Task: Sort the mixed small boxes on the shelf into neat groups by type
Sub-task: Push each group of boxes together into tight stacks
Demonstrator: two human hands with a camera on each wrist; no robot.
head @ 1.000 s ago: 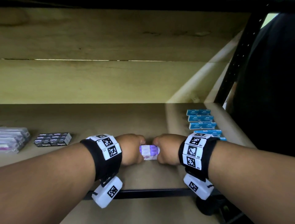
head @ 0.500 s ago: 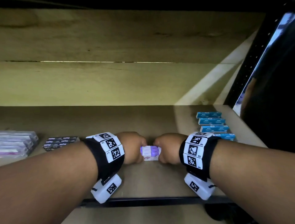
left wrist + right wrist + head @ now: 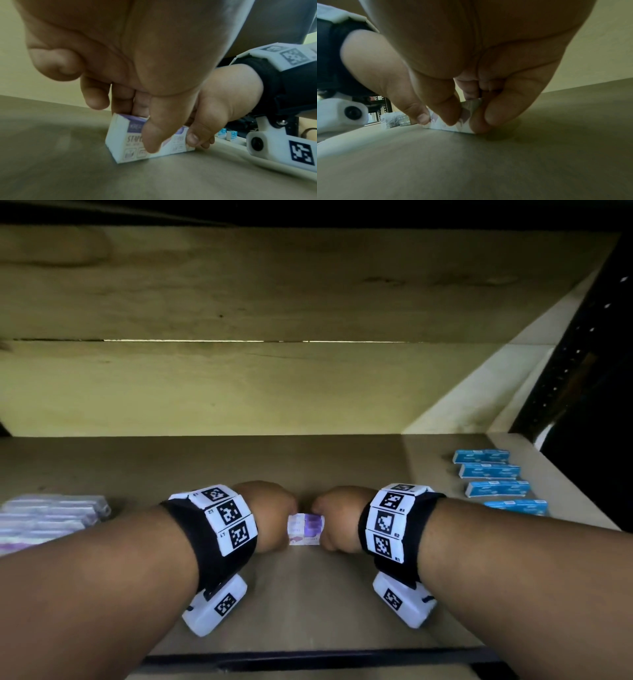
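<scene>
The light was dim and yellowish. The brown wooden shelf board (image 3: 308,594) lay in shade beneath the hands, its pale back wall (image 3: 239,392) brighter beyond them. Both wrist views were soft, blurred and bowed at their edges.

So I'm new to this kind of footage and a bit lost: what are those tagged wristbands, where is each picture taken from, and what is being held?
No machine here: a person's two bare hands, with marker bands and a small camera on each wrist. One picture comes from a head camera, the others look along each hand. The left hand and right hand both have a grip on one purple-and-white box resting on the shelf. Blue boxes lie in a row at right, and purple boxes sit at left.
</scene>
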